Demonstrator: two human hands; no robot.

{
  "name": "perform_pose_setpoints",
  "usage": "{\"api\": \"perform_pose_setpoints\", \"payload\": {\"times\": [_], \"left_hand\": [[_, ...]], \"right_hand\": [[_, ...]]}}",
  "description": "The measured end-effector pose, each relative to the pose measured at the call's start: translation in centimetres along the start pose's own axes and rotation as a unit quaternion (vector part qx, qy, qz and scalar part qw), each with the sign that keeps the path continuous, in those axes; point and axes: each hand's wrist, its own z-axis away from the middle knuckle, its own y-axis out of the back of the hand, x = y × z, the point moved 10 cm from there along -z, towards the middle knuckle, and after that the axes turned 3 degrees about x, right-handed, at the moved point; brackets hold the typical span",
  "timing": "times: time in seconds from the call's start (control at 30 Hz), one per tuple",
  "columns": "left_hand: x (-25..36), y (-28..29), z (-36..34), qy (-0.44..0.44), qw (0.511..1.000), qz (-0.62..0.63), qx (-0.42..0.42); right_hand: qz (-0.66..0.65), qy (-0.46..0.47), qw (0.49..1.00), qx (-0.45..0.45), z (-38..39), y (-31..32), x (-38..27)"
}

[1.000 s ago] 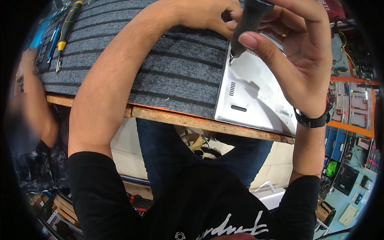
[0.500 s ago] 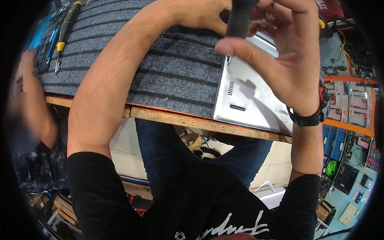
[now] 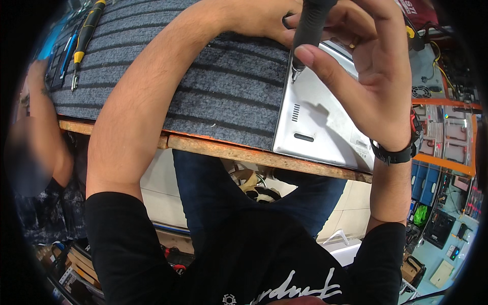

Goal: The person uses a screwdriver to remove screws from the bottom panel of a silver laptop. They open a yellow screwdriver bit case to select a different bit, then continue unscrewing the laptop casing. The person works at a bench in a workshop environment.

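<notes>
A silver laptop (image 3: 317, 124) lies bottom side up near the table's front edge, with slots and a dark oblong foot showing on its underside. My right hand (image 3: 363, 76) reaches over it, closed on a black-handled screwdriver (image 3: 308, 30), the thumb against the handle. The metal bit points down at the laptop's left edge; whether it touches is hard to make out. At the laptop's far left side is my left hand (image 3: 269, 20). Its fingers are mostly hidden behind the screwdriver and my right hand.
A striped grey mat (image 3: 229, 96) covers the wooden table (image 3: 244, 158). On its far left lie a yellow-and-black screwdriver (image 3: 86, 38) and a blue pen-like tool (image 3: 67, 56). Another person's arm (image 3: 46, 112) rests at the left edge. To the right stand orange-edged clear compartments (image 3: 445, 134).
The screwdriver has tilted, its handle's top shifting right. My right thumb has moved right and now overlaps the handle. My left hand stays almost where it was.
</notes>
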Motion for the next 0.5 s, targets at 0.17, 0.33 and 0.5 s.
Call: {"api": "perform_pose_setpoints", "payload": {"times": [0.17,0.33,0.5], "left_hand": [[0.3,0.6,0.8,0.047,0.982,-0.185,-0.002],[0.0,0.5,0.5,0.057,0.990,-0.132,-0.007],[-0.1,0.8,0.9,0.056,0.987,-0.148,-0.002]], "right_hand": [[0.099,-0.107,0.989,0.012,-1.0,-1.1,-1.7],[-0.024,0.024,0.999,-0.037,-0.1,-0.4,-0.8],[-0.025,-0.010,0.999,-0.023,0.3,-0.7,0.4]]}}
